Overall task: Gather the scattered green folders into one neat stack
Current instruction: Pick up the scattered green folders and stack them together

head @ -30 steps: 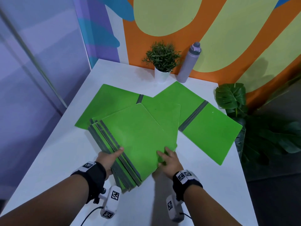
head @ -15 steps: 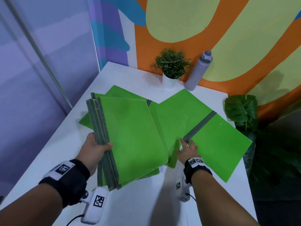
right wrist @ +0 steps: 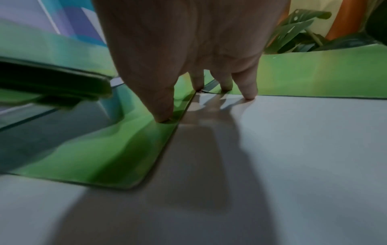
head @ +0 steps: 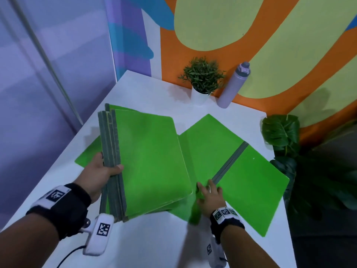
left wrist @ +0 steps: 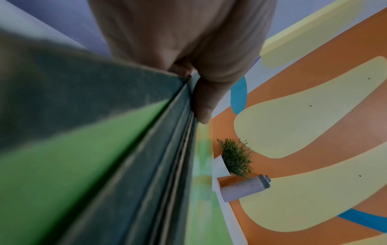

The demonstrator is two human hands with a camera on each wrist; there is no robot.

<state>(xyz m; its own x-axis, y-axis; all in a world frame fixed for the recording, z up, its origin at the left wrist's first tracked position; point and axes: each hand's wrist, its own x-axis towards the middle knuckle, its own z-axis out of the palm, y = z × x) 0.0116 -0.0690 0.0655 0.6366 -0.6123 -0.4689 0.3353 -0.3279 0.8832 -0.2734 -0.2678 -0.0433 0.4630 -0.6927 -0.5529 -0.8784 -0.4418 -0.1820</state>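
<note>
Stack (head: 152,161) now lifted higher, leftward.

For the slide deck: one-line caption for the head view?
Left hand grips a bundle of green folders by the spines while right hand touches an open folder lying on the white table.

The green folders (head: 154,159) have smooth, matt card-like covers and duller grey spines (head: 114,151) that look like rough cloth tape; the white table (head: 154,244) is smooth with a faint sheen; the lilac bottle (head: 234,86) looks matt, plastic or coated metal, I cannot tell which
</note>
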